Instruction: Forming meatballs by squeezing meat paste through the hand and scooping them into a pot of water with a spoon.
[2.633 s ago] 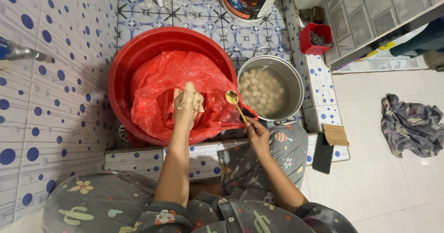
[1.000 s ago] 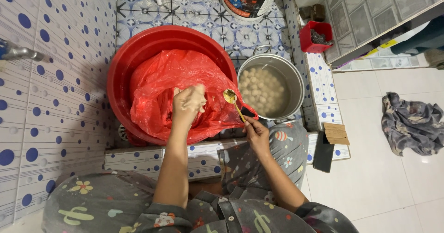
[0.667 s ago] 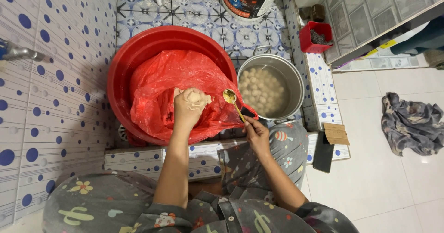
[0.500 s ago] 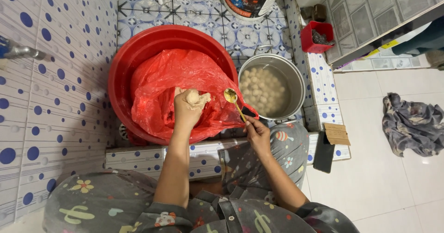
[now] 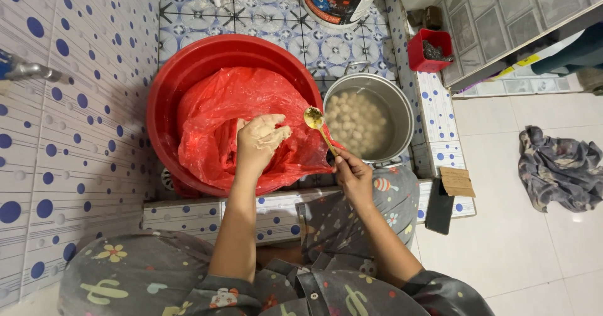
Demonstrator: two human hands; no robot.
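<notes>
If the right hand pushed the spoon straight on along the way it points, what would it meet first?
Most likely the paste-covered left hand: the spoon in the right hand points up-left, its bowl just beside those fingers over the red bag. Depth is unclear, so it might pass above.

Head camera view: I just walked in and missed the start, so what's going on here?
A seated person works over a big round red plastic basin lined with a red plastic bag. The left hand, coated in pale paste, squeezes a lump of it above the bag. The right hand holds a small gold metal spoon beside it. Next to the basin, a round steel pot holds water with many pale balls.
</notes>
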